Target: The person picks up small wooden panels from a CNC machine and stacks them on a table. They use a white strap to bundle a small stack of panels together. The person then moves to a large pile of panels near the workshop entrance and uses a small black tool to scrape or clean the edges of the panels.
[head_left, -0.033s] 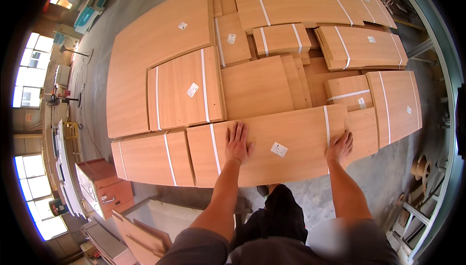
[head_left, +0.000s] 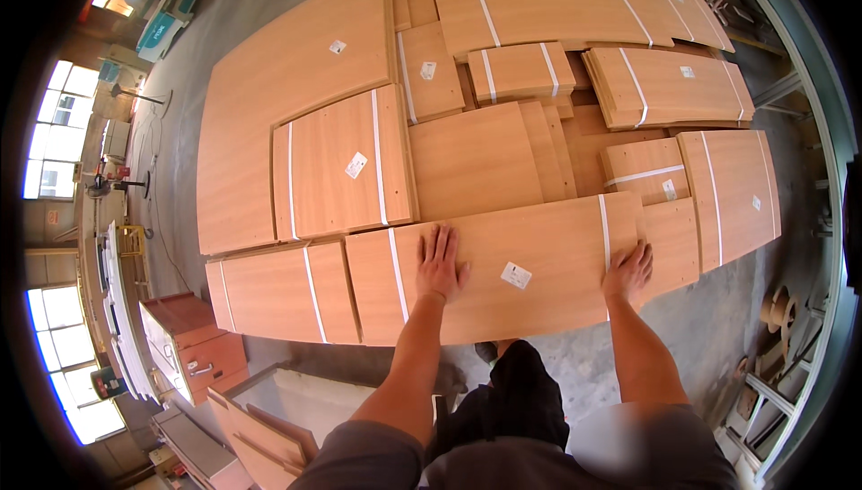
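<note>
Long wooden panel: from where I stand, it lies at the centre of the head view, (head_left: pixel 489 252) with two white straps (head_left: pixel 398 273) across it and a white sticker (head_left: pixel 515 275) between them.
Left hand: (head_left: pixel 439 266) flat on the panel below centre, fingers lightly spread, right of the left strap.
Right hand: (head_left: pixel 632 270) fingers bent at the panel's right end; I can't tell if it grips.
Strapped bundle: (head_left: pixel 269 293) just beside the panel, lower left.
Drawer cabinet: (head_left: pixel 215 364) reddish, lower left.
</note>
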`<control>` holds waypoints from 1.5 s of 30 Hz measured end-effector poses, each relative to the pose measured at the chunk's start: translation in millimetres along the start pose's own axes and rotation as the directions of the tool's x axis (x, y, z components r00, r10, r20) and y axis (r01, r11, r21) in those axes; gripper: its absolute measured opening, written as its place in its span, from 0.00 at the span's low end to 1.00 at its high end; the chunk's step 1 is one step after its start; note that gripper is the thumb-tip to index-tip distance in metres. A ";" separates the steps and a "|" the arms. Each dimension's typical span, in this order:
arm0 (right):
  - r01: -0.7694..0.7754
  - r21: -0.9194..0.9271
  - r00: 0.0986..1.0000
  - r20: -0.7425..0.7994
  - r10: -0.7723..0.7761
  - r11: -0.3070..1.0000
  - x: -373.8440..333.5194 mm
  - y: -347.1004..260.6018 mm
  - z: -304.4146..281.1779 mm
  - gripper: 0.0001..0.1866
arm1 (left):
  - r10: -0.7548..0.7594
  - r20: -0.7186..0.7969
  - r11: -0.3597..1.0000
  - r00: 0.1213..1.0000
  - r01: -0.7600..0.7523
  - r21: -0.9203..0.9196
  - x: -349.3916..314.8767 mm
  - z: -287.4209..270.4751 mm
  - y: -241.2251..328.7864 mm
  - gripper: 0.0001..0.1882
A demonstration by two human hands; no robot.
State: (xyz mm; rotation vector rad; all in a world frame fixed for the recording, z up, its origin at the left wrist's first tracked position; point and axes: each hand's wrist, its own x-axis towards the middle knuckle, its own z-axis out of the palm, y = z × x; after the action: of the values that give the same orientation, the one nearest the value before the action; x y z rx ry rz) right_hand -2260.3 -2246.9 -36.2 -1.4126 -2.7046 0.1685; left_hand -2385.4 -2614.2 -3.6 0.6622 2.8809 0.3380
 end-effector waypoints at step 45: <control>0.000 -0.041 1.000 -0.019 -0.001 0.999 3.2 5.4 12.0 0.29 | 0.001 0.014 1.000 1.000 -0.001 0.008 3.3 0.8 0.0 0.39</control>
State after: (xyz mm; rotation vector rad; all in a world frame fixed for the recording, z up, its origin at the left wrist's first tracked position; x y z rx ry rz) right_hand -2259.3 -2242.0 -48.8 -1.4169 -2.7080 0.0992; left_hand -2388.1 -2612.6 -4.8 0.6653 2.8699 0.3209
